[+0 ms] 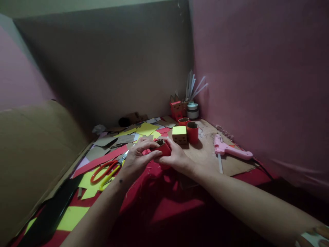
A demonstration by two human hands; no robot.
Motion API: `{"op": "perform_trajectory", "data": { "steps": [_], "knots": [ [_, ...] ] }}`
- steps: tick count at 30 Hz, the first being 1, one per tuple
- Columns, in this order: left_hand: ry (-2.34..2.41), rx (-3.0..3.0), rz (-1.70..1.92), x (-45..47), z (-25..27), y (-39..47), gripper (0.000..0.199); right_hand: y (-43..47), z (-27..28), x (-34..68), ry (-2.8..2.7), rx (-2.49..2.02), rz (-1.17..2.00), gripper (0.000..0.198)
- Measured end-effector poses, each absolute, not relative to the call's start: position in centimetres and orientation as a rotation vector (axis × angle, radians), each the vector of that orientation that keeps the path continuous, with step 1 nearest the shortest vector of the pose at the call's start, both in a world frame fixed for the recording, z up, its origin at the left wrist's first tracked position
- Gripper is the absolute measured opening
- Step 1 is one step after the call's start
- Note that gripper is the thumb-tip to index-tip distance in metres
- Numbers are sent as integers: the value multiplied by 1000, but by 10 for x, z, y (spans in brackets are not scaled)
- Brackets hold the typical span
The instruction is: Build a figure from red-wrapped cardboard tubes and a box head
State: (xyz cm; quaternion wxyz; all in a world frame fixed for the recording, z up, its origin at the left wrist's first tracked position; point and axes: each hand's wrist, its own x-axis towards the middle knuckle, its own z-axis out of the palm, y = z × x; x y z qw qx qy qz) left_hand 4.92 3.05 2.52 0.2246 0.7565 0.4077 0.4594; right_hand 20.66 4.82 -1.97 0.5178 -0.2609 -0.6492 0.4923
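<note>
Between my two hands is a short red cardboard tube (165, 148), its open brown rim facing up. My right hand (177, 156) wraps round the tube's right side. The fingers and thumb of my left hand (141, 154) close on its left side near the rim. Just beyond my hands stand a small brown box with a yellow top (179, 134) and a red tube (192, 133), with another red tube (183, 120) behind. Scissors with red and yellow handles (109, 173) lie beside my left wrist.
A pink glue gun (228, 148) rests on a cardboard sheet (205, 151) at right, its cord trailing. Paper scraps (146, 129) cover the left side. At the back corner are a red figure with a drawn face (176, 109), a white jar (192, 110) and white sticks (191, 85).
</note>
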Motion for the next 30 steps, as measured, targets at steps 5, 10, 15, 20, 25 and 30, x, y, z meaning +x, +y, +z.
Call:
{"op": "perform_trajectory", "data": {
  "steps": [5, 10, 15, 20, 25, 30],
  "knots": [
    [906, 2086, 1140, 30, 25, 44, 7, 46, -10, 211, -1421, -524, 1675, 46],
    [841, 2120, 1112, 28, 19, 43, 11, 43, -12, 204, -1468, -664, 1517, 40],
    [918, 2101, 1236, 35, 17, 33, 5, 41, -12, 198, -1486, -730, 1420, 36],
    [860, 2116, 1227, 35, 15, 31, 11, 43, -10, 197, -1565, -788, 1358, 45],
    [835, 2172, 1192, 34, 12, 32, 20, 44, -20, 198, -1639, -779, 1260, 42],
    [920, 2274, 1278, 37, 10, 28, 8, 40, -25, 200, -1762, -960, 905, 36]
  ]
}}
